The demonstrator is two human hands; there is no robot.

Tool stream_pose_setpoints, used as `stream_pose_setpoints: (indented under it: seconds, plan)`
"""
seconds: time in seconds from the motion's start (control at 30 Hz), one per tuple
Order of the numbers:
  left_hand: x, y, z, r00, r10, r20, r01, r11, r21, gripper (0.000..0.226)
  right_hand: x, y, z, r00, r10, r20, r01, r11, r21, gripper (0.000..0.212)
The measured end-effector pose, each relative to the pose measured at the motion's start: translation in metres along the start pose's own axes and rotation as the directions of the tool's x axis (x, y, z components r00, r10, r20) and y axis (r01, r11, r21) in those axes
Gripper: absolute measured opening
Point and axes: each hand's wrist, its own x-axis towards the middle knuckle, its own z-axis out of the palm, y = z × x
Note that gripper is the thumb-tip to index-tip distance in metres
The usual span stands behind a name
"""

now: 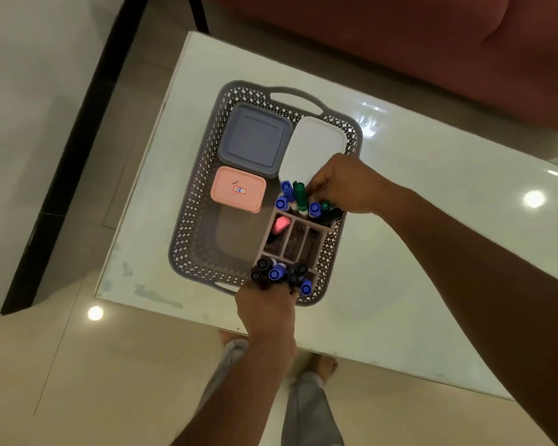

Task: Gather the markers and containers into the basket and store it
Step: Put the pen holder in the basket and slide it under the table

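Table [400, 252] carries grey basket [194, 220]. Inside: grey box [253, 138] at 11 o'clock, white box [313, 146] at 1, pink box [238, 189] at 9, organizer [295, 243] at 4. Right hand [342, 185] grip closed on markers [300, 196] at organizer's far end. Left hand [266, 309] grip closed on black and blue markers [276, 273] at near end.

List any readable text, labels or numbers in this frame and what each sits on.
"18", apparently: blue characters on a small red-bordered sticker on the pink container lid; blurred, so not a sure reading.
Grey-blue container lid: no text visible.
White container lid: no text visible.
Markers: any barrel print is too small and blurred to read.
Basket: none.
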Motion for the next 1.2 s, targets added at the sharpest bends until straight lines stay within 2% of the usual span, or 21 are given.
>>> stream_pose_setpoints:
  seconds: [0.13,0.23,0.33,0.43,0.5,0.6,0.7,0.77,0.9,1.1,1.2]
  plan:
    - [-0.003,0.006,0.006,1.0,-0.013,-0.015,0.012,0.999,-0.035,0.044,0.005,-0.007,0.001,0.996,-0.066,-0.063,0.057,0.989,-0.135,0.022]
    - [-0.004,0.008,0.005,1.0,-0.007,-0.009,0.007,1.0,-0.015,0.035,0.006,-0.01,0.001,0.995,-0.063,-0.077,0.051,0.988,-0.147,0.022]
    - [0.004,0.011,-0.008,0.997,0.076,-0.011,-0.074,0.989,0.125,0.017,0.002,-0.007,0.003,0.997,-0.004,-0.071,-0.006,0.991,-0.136,0.024]
    - [0.018,0.026,-0.027,0.98,0.2,-0.012,-0.187,0.932,0.312,0.021,-0.016,-0.005,0.011,0.988,0.059,-0.145,-0.076,0.99,-0.117,0.024]
    - [0.03,0.042,-0.039,0.956,0.292,-0.007,-0.263,0.871,0.414,0.022,-0.034,-0.003,0.024,0.977,0.109,-0.185,-0.119,0.992,-0.043,0.022]
    - [0.041,0.076,-0.048,0.951,0.296,0.09,-0.305,0.851,0.428,0.029,-0.057,0.0,0.062,0.934,0.287,-0.215,-0.231,0.94,0.251,0.014]
    - [0.055,0.097,-0.05,0.943,0.292,0.162,-0.333,0.778,0.533,0.031,-0.075,-0.002,0.102,0.841,0.51,-0.181,-0.314,0.733,0.603,0.014]
    - [0.061,0.103,-0.048,0.938,0.288,0.193,-0.347,0.742,0.573,0.029,-0.086,-0.006,0.118,0.811,0.554,-0.191,-0.27,0.642,0.717,0.013]
    - [0.068,0.104,-0.053,0.931,0.286,0.228,-0.366,0.724,0.585,0.027,-0.09,-0.011,0.127,0.789,0.582,-0.2,-0.225,0.575,0.786,0.012]
    - [0.073,0.099,-0.055,0.923,0.311,0.226,-0.384,0.729,0.567,0.028,-0.086,-0.013,0.128,0.78,0.569,-0.26,-0.243,0.659,0.712,0.011]
    - [0.074,0.097,-0.058,0.93,0.283,0.234,-0.367,0.751,0.55,0.026,-0.087,-0.012,0.126,0.763,0.582,-0.28,-0.223,0.644,0.732,0.014]
